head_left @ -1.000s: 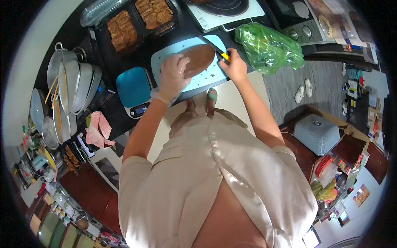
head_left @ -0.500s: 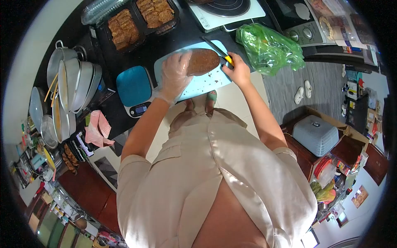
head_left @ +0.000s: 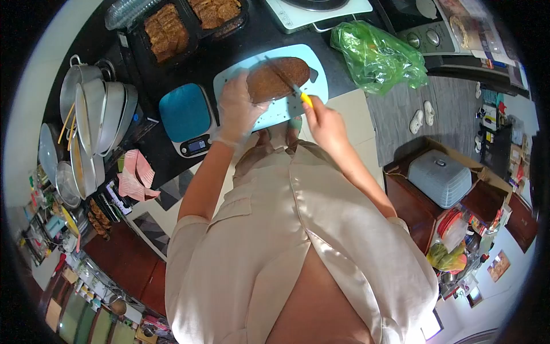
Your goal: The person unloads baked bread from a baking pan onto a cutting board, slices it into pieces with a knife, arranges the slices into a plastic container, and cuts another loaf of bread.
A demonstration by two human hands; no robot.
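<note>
A brown oval loaf (head_left: 269,83) lies on the light blue cutting board (head_left: 317,57), with dark crumbs around it. My left hand (head_left: 236,110), in a clear plastic glove, grips the loaf's left end. My right hand (head_left: 326,124) is bare and closed round the yellow and black handle of a knife (head_left: 286,81). The blade lies slantwise over the middle of the loaf; whether it has cut in cannot be told.
Left of the board stands a kitchen scale (head_left: 185,113) with a blue top. Black trays of brown pieces (head_left: 166,32) sit behind it. A green plastic bag (head_left: 375,57) lies at the right, and metal pans (head_left: 106,114) lean far left.
The knife has moved from beside the loaf's right end to over its middle, with my right hand lower and turned. My left hand still holds the loaf's left end.
</note>
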